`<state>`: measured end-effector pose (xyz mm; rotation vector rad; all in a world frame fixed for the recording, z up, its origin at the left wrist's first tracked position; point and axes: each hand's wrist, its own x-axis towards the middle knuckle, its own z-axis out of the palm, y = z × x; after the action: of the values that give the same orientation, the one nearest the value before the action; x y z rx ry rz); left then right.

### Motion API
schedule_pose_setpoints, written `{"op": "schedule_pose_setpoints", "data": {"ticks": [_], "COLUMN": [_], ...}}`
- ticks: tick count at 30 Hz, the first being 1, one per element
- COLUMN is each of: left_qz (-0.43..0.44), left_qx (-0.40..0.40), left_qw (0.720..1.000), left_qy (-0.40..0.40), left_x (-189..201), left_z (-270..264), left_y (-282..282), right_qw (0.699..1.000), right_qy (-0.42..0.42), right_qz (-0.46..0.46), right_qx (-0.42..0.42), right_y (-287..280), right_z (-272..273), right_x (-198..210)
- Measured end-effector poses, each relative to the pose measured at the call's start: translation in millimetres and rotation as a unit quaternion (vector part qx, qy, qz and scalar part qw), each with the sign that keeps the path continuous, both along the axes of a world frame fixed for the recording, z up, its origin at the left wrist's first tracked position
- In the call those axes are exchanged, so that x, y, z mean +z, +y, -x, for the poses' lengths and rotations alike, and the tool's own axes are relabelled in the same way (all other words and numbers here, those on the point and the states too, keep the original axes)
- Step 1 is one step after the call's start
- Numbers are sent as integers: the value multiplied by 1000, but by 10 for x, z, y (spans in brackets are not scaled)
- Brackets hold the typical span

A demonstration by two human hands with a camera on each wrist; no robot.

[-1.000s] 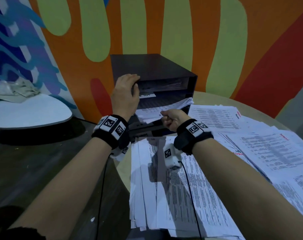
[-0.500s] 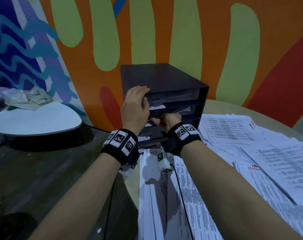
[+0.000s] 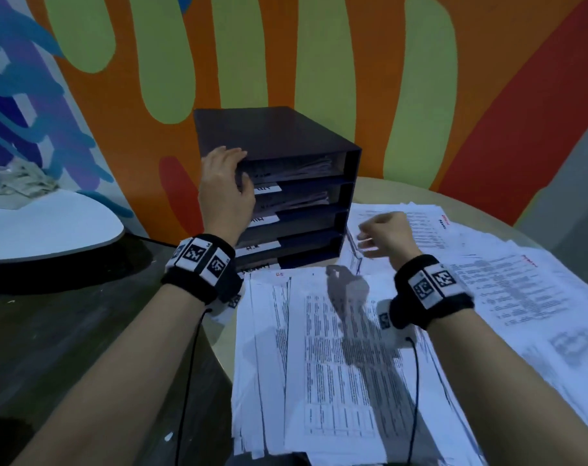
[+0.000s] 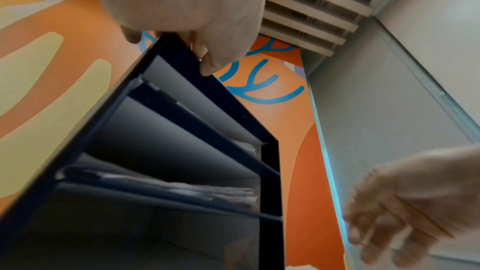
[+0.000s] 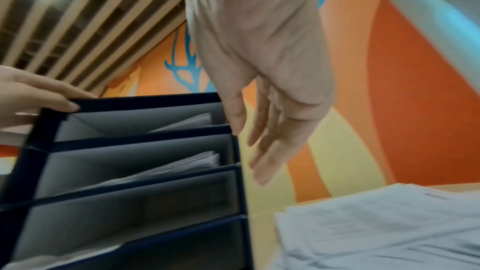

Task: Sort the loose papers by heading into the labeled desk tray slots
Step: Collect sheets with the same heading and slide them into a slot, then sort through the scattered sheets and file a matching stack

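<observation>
The dark navy desk tray (image 3: pixel 286 139) stands against the wall with several slots, each with a white label (image 3: pixel 267 189) on its front lip. Papers lie in its upper slots (image 5: pixel 205 159). My left hand (image 3: pixel 225 183) holds the tray's top front-left corner, fingers on the top panel and thumb (image 4: pixel 207 67) on the front edge. My right hand (image 3: pixel 383 233) hovers just right of the tray, above the loose papers, and holds nothing. Its fingers (image 5: pixel 267 151) hang loosely extended. A stack of printed sheets (image 3: pixel 336 348) lies in front of the tray.
More printed sheets with red headings (image 3: pixel 521 280) spread over the round beige table (image 3: pixel 380 190) to the right. A dark tabletop (image 3: pixel 67 331) adjoins on the left, with a white curved surface (image 3: pixel 44 223) and crumpled cloth behind it. The painted wall stands right behind the tray.
My right hand pushed a sheet into a tray slot, let it go and drew back to the right, empty. The left hand stayed on the tray's top corner.
</observation>
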<state>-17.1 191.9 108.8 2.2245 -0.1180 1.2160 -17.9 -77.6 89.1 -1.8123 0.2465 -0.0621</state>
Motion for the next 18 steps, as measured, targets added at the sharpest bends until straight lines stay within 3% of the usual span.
{"op": "schedule_pose_setpoints", "data": {"ticks": [4, 6, 8, 10, 13, 16, 18], "left_qz": [-8, -25, -33, -18, -18, -114, -180], "left_qx": [35, 19, -28, -96, -150, -124, -111], "left_qw": [999, 999, 999, 995, 961, 885, 836], "left_qy": [30, 10, -20, 9, 230, 434, 507], "left_x": [52, 27, -60, -191, -422, -668, -775], "left_z": [75, 161, 227, 244, 219, 187, 209], "left_y": [-154, -297, -456, -594, -732, -761, -759], "right_qw": [972, 948, 920, 877, 841, 823, 818], "right_qy": [7, 42, 131, 233, 288, 273, 271], "right_qz": [213, 302, 368, 421, 457, 496, 505], "right_qx": [-104, -90, -47, -5, 38, 42, 45], "right_y": [-775, -968, -1083, -1159, -1311, -1221, -1184], "right_z": [111, 222, 323, 387, 370, 558, 611], "right_x": [-201, -296, -444, -668, -1112, -1011, -956]}}
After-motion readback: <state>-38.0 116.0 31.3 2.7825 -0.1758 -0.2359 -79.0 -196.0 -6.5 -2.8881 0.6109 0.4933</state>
